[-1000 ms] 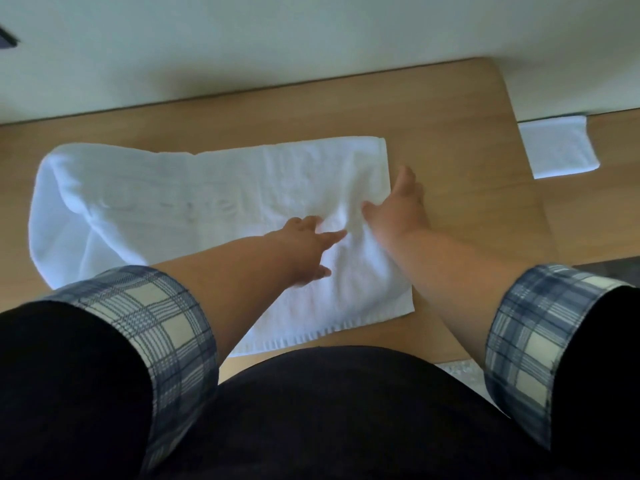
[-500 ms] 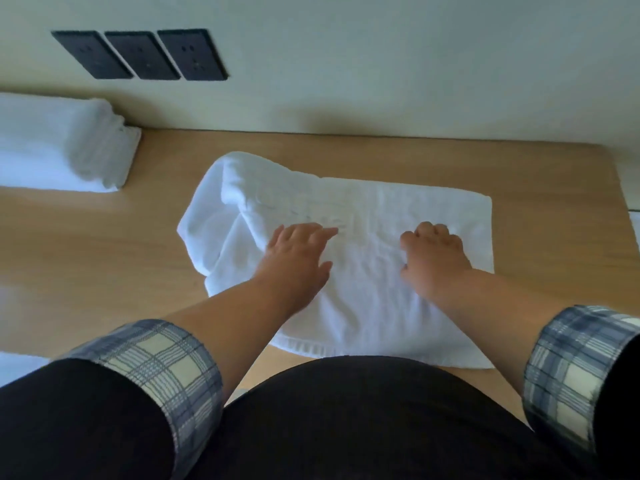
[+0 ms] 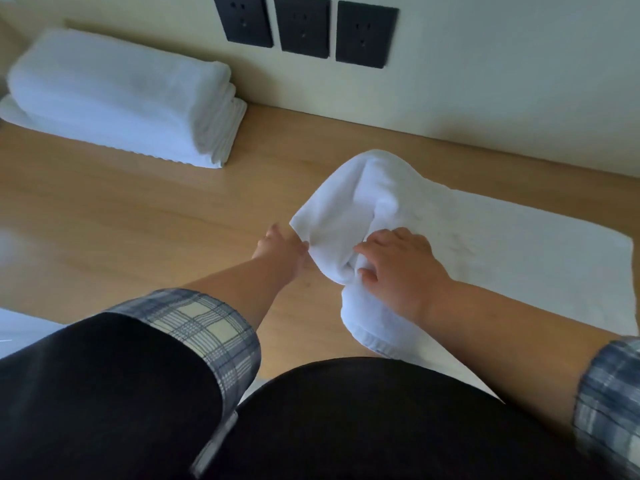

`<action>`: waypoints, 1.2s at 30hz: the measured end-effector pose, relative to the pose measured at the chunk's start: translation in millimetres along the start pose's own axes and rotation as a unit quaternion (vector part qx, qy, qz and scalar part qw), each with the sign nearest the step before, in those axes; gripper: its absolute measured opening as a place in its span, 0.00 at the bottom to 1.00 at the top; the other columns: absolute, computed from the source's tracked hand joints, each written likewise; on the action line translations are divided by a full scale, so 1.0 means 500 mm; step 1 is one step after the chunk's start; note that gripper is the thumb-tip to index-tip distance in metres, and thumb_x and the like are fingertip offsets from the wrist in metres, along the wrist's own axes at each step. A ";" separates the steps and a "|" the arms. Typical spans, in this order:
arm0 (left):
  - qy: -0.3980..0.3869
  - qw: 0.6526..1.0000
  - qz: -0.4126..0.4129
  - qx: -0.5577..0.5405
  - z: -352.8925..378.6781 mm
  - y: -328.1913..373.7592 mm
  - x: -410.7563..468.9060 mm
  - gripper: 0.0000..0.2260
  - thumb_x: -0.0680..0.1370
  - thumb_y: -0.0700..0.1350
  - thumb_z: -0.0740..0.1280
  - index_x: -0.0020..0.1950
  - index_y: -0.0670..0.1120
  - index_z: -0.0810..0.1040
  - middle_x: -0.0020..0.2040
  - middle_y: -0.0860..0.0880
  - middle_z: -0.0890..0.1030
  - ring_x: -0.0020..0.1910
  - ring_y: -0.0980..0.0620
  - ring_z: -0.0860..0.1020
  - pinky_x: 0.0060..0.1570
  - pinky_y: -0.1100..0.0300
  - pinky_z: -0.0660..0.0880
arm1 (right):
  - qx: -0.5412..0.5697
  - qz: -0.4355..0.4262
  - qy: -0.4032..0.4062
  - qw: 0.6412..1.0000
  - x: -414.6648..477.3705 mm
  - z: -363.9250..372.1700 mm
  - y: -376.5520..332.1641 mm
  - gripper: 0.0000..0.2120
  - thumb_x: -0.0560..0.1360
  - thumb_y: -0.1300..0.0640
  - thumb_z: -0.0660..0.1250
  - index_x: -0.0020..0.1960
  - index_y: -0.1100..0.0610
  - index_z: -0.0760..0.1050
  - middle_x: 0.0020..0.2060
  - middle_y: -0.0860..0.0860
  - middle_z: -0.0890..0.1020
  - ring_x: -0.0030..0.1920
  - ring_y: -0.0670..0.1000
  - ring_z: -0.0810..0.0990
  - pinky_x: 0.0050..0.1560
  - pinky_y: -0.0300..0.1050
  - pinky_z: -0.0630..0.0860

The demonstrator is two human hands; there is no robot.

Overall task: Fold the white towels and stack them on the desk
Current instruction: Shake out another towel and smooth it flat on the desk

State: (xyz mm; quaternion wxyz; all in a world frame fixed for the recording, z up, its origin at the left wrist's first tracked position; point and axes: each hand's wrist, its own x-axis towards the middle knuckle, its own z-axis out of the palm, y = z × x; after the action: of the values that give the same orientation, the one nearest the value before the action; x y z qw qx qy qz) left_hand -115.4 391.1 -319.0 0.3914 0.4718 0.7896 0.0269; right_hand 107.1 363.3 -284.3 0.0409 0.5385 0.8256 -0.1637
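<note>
A white towel [image 3: 502,251] lies on the wooden desk [image 3: 138,216], flat on its right part and bunched up at its left end. My left hand [image 3: 282,245] grips the towel's left edge, with the fingers partly hidden under the cloth. My right hand [image 3: 398,265] is closed on the bunched fold just to the right of it. A stack of folded white towels [image 3: 117,95] sits at the back left of the desk, against the wall.
Three black wall sockets [image 3: 304,29] sit on the pale wall behind the desk. Something white [image 3: 17,327] shows at the lower left edge below the desk. My dark torso and plaid cuffs fill the bottom of the view.
Both hands slid left from the flat middle of the towel to its bunched left end and closed on it. The view swung left, bringing the folded stack closer.
</note>
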 end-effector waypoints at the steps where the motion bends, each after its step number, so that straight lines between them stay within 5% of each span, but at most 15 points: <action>1: -0.009 1.000 0.022 -0.002 -0.009 0.001 0.020 0.30 0.80 0.53 0.65 0.76 0.40 0.61 0.70 0.37 0.71 0.65 0.38 0.73 0.62 0.45 0.72 | -0.015 0.015 -0.003 1.000 0.004 0.003 -0.007 0.16 0.78 0.46 0.61 0.65 0.44 0.73 0.62 0.45 0.75 0.62 0.54 0.70 0.62 0.52 0.65; 5: -0.057 0.998 0.032 -0.002 -0.035 0.021 0.078 0.33 0.76 0.65 0.65 0.78 0.54 0.61 0.64 0.43 0.69 0.50 0.43 0.76 0.43 0.52 0.77 | -0.046 0.048 -0.006 0.998 0.002 0.004 -0.025 0.15 0.77 0.45 0.63 0.62 0.46 0.74 0.58 0.46 0.76 0.60 0.54 0.71 0.60 0.52 0.68; 8: -0.093 0.993 0.073 0.024 -0.039 0.040 0.108 0.22 0.76 0.61 0.67 0.67 0.54 0.74 0.63 0.44 0.72 0.57 0.41 0.76 0.55 0.49 0.77 | -0.048 0.078 -0.030 0.995 0.001 -0.008 -0.038 0.17 0.77 0.46 0.62 0.65 0.46 0.73 0.59 0.46 0.77 0.60 0.54 0.72 0.60 0.52 0.67; 11: -0.085 0.981 0.143 -0.100 -0.054 0.041 0.107 0.04 0.77 0.51 0.66 0.49 0.54 0.74 0.48 0.50 0.78 0.45 0.47 0.75 0.37 0.57 0.71 | -0.080 0.111 -0.043 0.990 0.023 -0.033 -0.058 0.23 0.78 0.48 0.61 0.72 0.47 0.66 0.59 0.48 0.78 0.59 0.55 0.74 0.57 0.53 0.68; 15: -0.027 0.957 0.166 -0.238 -0.102 0.037 0.066 0.05 0.71 0.55 0.67 0.44 0.59 0.72 0.35 0.59 0.78 0.30 0.61 0.73 0.27 0.65 0.70 | 0.003 0.061 0.080 0.995 0.118 -0.102 -0.126 0.30 0.76 0.61 0.61 0.77 0.48 0.63 0.72 0.51 0.69 0.62 0.57 0.77 0.56 0.54 0.74; 17: -0.033 0.939 0.187 -0.287 -0.115 0.037 0.039 0.06 0.70 0.57 0.68 0.44 0.60 0.73 0.36 0.62 0.80 0.30 0.64 0.76 0.25 0.69 0.69 | 0.038 0.020 0.019 0.999 0.183 -0.150 -0.158 0.31 0.76 0.63 0.59 0.77 0.46 0.61 0.74 0.49 0.67 0.61 0.56 0.78 0.54 0.54 0.77; 19: -0.026 0.921 0.189 -0.339 -0.119 0.032 0.015 0.08 0.69 0.59 0.68 0.45 0.61 0.73 0.38 0.60 0.82 0.33 0.64 0.78 0.29 0.67 0.72 | -0.002 0.004 -0.100 0.995 0.236 -0.191 -0.184 0.19 0.76 0.62 0.60 0.64 0.48 0.70 0.58 0.49 0.78 0.52 0.55 0.81 0.45 0.50 0.76; 21: -0.022 0.903 0.181 -0.389 -0.118 0.018 0.000 0.11 0.68 0.61 0.69 0.46 0.64 0.72 0.40 0.59 0.82 0.37 0.64 0.79 0.35 0.64 0.73 | -0.092 0.000 -0.158 0.983 0.265 -0.214 -0.201 0.04 0.75 0.60 0.61 0.45 0.51 0.70 0.40 0.49 0.77 0.40 0.53 0.78 0.34 0.46 0.68; 24: -0.099 0.868 0.158 -0.460 -0.107 -0.010 -0.004 0.23 0.66 0.67 0.71 0.58 0.67 0.69 0.53 0.53 0.82 0.52 0.57 0.81 0.52 0.52 0.79 | -0.068 0.018 -0.158 0.985 0.267 -0.226 -0.206 0.07 0.74 0.57 0.63 0.38 0.50 0.69 0.36 0.49 0.76 0.35 0.50 0.73 0.32 0.45 0.63; 26: -0.192 0.866 0.175 -0.428 -0.092 -0.031 -0.007 0.28 0.69 0.67 0.71 0.67 0.63 0.70 0.61 0.54 0.81 0.60 0.54 0.79 0.61 0.48 0.76 | 0.011 0.062 -0.125 0.990 0.259 -0.223 -0.201 0.07 0.73 0.56 0.65 0.37 0.49 0.70 0.36 0.48 0.77 0.36 0.48 0.73 0.33 0.44 0.64; 28: -0.237 0.885 0.196 -0.349 -0.067 -0.051 -0.015 0.22 0.72 0.62 0.71 0.65 0.60 0.75 0.58 0.58 0.82 0.59 0.56 0.79 0.59 0.54 0.76 | 0.079 0.102 -0.091 0.987 0.252 -0.219 -0.197 0.06 0.71 0.59 0.63 0.38 0.49 0.73 0.37 0.47 0.78 0.38 0.49 0.75 0.35 0.43 0.67; 31: -0.185 0.932 0.227 -0.212 -0.060 -0.059 -0.018 0.15 0.73 0.57 0.72 0.58 0.60 0.77 0.53 0.60 0.81 0.53 0.55 0.79 0.47 0.61 0.76 | 0.129 0.132 -0.088 0.979 0.248 -0.218 -0.189 0.08 0.70 0.61 0.62 0.40 0.49 0.76 0.38 0.47 0.80 0.39 0.49 0.77 0.36 0.42 0.69; 34: -0.117 0.948 0.289 -0.061 -0.083 -0.055 -0.010 0.20 0.74 0.60 0.71 0.62 0.54 0.77 0.58 0.54 0.79 0.57 0.49 0.77 0.56 0.50 0.75 | 0.181 0.164 -0.052 0.968 0.248 -0.229 -0.178 0.08 0.68 0.61 0.61 0.40 0.51 0.78 0.35 0.46 0.79 0.41 0.52 0.79 0.39 0.46 0.75; 36: -0.114 0.942 0.299 -0.102 -0.104 -0.054 -0.012 0.18 0.76 0.59 0.69 0.63 0.53 0.77 0.57 0.53 0.80 0.56 0.50 0.78 0.58 0.48 0.75 | 0.220 0.191 -0.002 0.957 0.248 -0.238 -0.167 0.09 0.64 0.58 0.60 0.41 0.53 0.78 0.36 0.50 0.80 0.45 0.58 0.81 0.50 0.55 0.81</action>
State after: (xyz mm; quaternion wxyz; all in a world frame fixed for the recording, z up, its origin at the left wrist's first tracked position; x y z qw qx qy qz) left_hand -167.0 388.7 -290.8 0.4989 0.6437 0.5553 0.1685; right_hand -7.0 478.6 -183.4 -0.0466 0.6811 0.6511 -0.3317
